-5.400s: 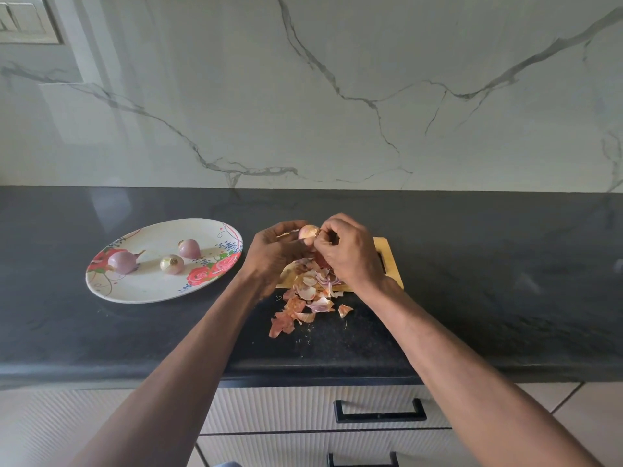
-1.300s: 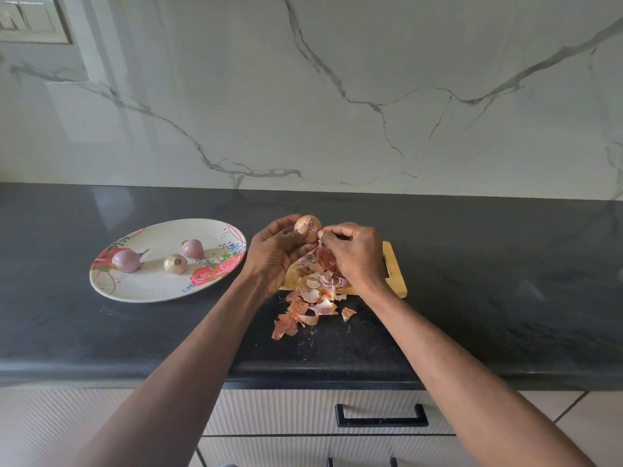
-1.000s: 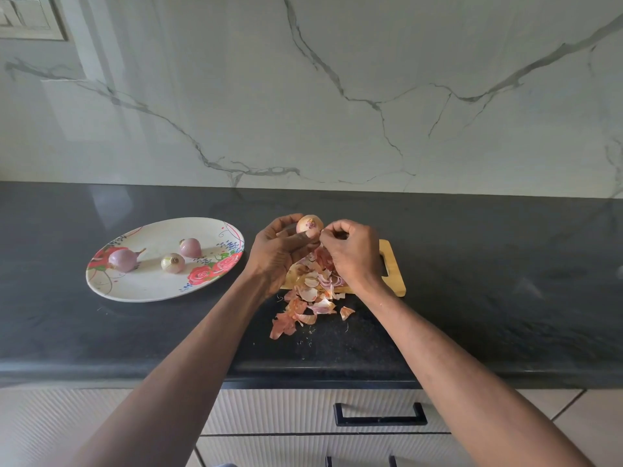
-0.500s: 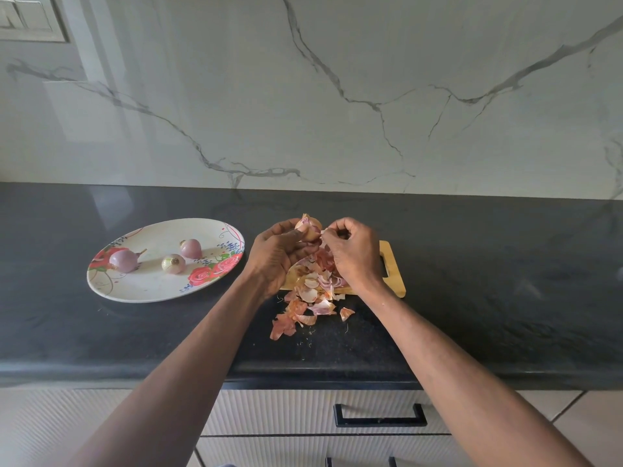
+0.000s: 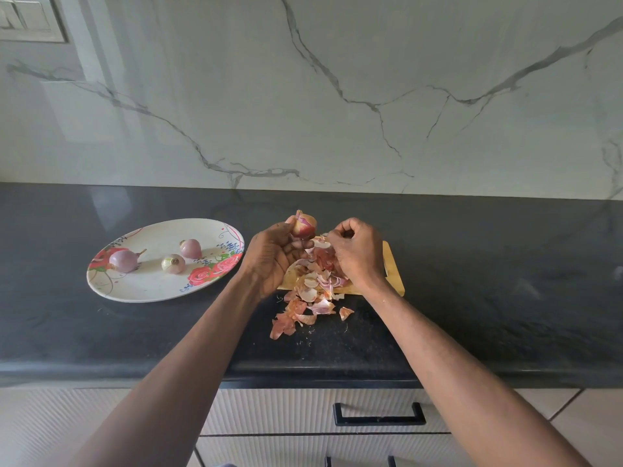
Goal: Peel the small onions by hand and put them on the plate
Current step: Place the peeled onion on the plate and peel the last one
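Three peeled onions lie on the flowered plate (image 5: 141,291) at the left of the frame: one (image 5: 123,261) with a thin tail near the left rim, a paler one (image 5: 173,263) in the middle, and a pink one (image 5: 190,248) just behind it. That much of the job looks done.

A fourth onion (image 5: 304,225) is in work at the centre of the frame. The left hand (image 5: 274,256) grips it at the fingers' tips and holds it up above the wooden board (image 5: 392,271); patches of dry brown skin cling to it beside bare purple flesh, so it is only partly peeled. The right hand (image 5: 357,254) is just beside it, its fingers curled in a pinch; whether a strip of skin is between them cannot be told.

A heap of peelings (image 5: 312,291) covers the board and spills onto the dark desk (image 5: 505,264) toward the lower centre. No unpeeled onions show elsewhere. What remains, by my judgement, is stripping the last skin and setting this onion on the plate.
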